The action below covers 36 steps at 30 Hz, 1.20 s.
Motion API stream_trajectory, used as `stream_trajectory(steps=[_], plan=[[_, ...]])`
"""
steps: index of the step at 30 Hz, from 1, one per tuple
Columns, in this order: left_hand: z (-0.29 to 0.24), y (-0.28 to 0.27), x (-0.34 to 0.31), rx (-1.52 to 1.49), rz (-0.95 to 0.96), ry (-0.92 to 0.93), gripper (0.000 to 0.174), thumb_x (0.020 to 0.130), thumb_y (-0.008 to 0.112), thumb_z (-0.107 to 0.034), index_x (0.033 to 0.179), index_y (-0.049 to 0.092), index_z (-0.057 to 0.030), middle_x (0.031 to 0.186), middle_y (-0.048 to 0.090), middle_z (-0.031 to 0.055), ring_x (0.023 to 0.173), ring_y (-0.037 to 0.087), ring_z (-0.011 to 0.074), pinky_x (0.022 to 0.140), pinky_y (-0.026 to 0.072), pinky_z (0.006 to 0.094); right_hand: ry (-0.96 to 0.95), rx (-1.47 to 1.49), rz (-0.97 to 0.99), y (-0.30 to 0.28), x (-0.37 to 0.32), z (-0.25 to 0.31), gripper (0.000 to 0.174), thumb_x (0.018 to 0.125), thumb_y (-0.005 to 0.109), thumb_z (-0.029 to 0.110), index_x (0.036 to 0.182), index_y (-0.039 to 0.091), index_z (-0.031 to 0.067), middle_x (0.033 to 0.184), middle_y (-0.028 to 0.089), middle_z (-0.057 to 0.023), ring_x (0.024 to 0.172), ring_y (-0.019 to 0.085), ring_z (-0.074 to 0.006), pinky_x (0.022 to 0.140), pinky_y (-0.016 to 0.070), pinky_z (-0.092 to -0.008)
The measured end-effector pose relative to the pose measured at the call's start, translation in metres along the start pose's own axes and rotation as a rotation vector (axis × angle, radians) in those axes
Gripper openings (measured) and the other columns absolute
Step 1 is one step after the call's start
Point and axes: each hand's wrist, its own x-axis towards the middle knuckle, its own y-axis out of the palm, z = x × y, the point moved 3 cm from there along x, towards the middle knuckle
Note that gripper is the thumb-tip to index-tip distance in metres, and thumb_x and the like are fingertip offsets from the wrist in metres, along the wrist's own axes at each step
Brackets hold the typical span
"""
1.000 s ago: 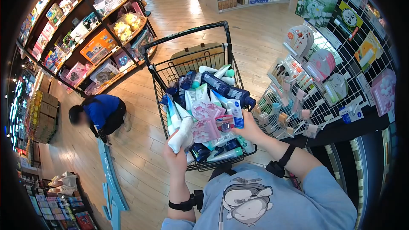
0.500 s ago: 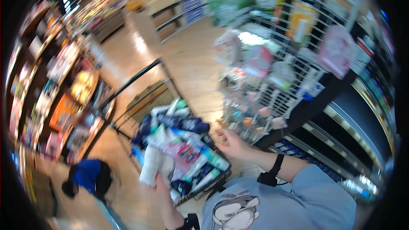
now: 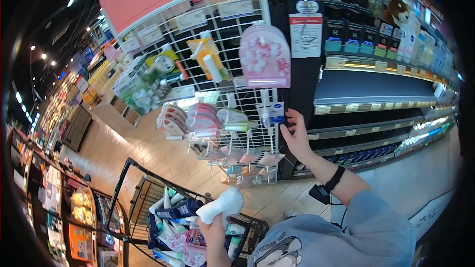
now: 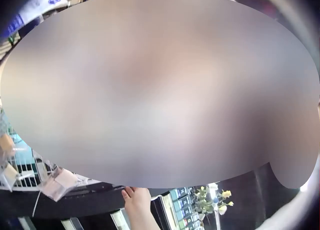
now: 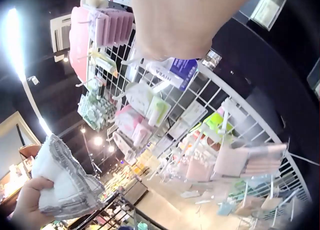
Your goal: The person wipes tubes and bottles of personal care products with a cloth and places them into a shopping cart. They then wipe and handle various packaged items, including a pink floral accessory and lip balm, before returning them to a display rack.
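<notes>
My left hand (image 3: 213, 235) grips a white folded cloth (image 3: 222, 204), held over the side of the shopping cart. In the right wrist view the cloth (image 5: 65, 177) shows grey stitching along its edges. My right hand (image 3: 298, 137) is raised at the wire rack, fingers spread and slightly bent, right beside a small blue-and-white Nivea pack (image 3: 271, 113) hanging on a hook. Its wrist camera shows the pack (image 5: 175, 72) just below the hand. Most of the left wrist view is blurred out.
The cart (image 3: 129, 188) holds tubes, dark blue bottles and pink packs. Pink flowered packs (image 3: 265, 57) and sponges (image 3: 271, 159) hang on the rack (image 3: 232, 96). Dark shelves (image 3: 366, 91) with boxes and bottles stand at the right. A wood floor (image 3: 106, 146) lies beyond the cart.
My view has swung right from the cart to the rack. The right hand has left the packs in the cart and risen to the rack; the left still holds the white cloth.
</notes>
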Motion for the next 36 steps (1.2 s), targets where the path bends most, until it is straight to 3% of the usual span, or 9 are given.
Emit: stream_trajectory(steps=[3,7,9,17,22,24,26,28,36], plan=[[-0.004,0.037,0.008,-0.001,0.079,-0.148,0.034,0.077,0.061,0.002,0.111,0.055,0.0024,0.104,0.062,0.0091,0.096,0.058,0.019,0.085,0.0436,0.031,-0.025,-0.029,0.101,0.006,0.026,-0.002,0.056,0.081,0.064,0.013,0.13,0.038,0.0045,0.109,0.057,-0.0119,0.095,0.053,-0.0216,0.077,0.0449,-0.0329],[-0.013,0.07,0.011,-0.04,0.19,-0.124,0.03,0.082,0.059,0.0,0.112,0.057,0.0036,0.106,0.062,0.0071,0.096,0.057,0.0144,0.085,0.0428,0.0276,0.041,-0.068,0.172,0.015,0.032,-0.002,0.033,0.084,0.062,0.019,0.109,0.056,-0.0008,0.087,0.063,-0.0147,0.074,0.061,-0.023,0.063,0.0474,-0.0323],[-0.015,0.078,0.011,-0.038,0.194,-0.122,0.029,0.083,0.059,0.0,0.112,0.057,0.0037,0.106,0.062,0.0071,0.096,0.057,0.0143,0.085,0.0427,0.0275,0.078,0.06,0.241,0.014,0.024,0.009,0.026,0.086,0.06,0.02,0.097,0.06,-0.0029,0.081,0.063,-0.016,0.068,0.06,-0.0195,0.061,0.0466,-0.0297],[-0.026,0.092,0.027,-0.018,0.123,-0.047,0.033,0.083,0.058,-0.002,0.115,0.053,0.0059,0.107,0.061,0.0105,0.097,0.058,0.0184,0.084,0.0442,0.0292,0.242,0.293,0.426,0.003,-0.005,0.038,0.022,0.09,0.055,0.017,0.097,0.06,-0.0031,0.081,0.066,-0.0093,0.071,0.059,-0.0102,0.064,0.0479,-0.0273],[-0.061,0.105,0.023,0.117,-0.011,0.363,0.029,0.086,0.053,0.001,0.114,0.056,0.0053,0.109,0.061,0.0125,0.1,0.058,0.0219,0.089,0.0427,0.0337,0.475,0.495,0.635,-0.001,-0.026,0.071,0.024,0.092,0.05,0.012,0.112,0.054,-0.0004,0.096,0.064,-0.0067,0.081,0.059,-0.0089,0.073,0.0495,-0.0259],[-0.087,0.122,0.01,0.736,0.194,0.988,0.045,0.073,0.058,0.005,0.118,0.055,0.002,0.114,0.059,0.0137,0.105,0.055,0.0286,0.094,0.0404,0.0393,0.522,0.476,0.781,0.002,-0.046,0.069,0.03,0.091,0.047,0.007,0.119,0.05,-0.0002,0.103,0.061,-0.008,0.091,0.058,-0.0115,0.08,0.0478,-0.0278],[-0.081,0.133,0.007,0.905,0.581,0.95,0.06,0.06,0.061,0.002,0.119,0.055,-0.0024,0.118,0.056,0.0116,0.109,0.05,0.0319,0.095,0.0386,0.0422,0.191,0.322,0.9,0.007,-0.067,0.066,0.035,0.088,0.044,0.001,0.122,0.049,-0.0003,0.109,0.059,-0.0094,0.103,0.055,-0.0152,0.09,0.0436,-0.0303],[-0.069,0.13,-0.003,0.894,0.517,0.86,0.064,0.056,0.06,0.0,0.12,0.055,-0.0049,0.118,0.054,0.0092,0.108,0.049,0.0302,0.093,0.0394,0.0409,0.437,0.568,0.873,0.01,-0.074,0.071,0.039,0.085,0.04,-0.004,0.124,0.047,-0.0015,0.118,0.055,-0.0101,0.113,0.05,-0.0176,0.098,0.0383,-0.0312],[-0.034,0.074,-0.019,0.787,0.33,0.43,0.068,0.061,0.059,0.007,0.126,0.045,-0.0027,0.118,0.052,0.0155,0.105,0.051,0.0362,0.091,0.0431,0.0397,0.487,0.471,0.916,0.025,-0.103,0.076,0.037,0.093,0.042,0.004,0.129,0.041,-0.0016,0.119,0.054,-0.0075,0.107,0.051,-0.0117,0.093,0.0396,-0.027]])
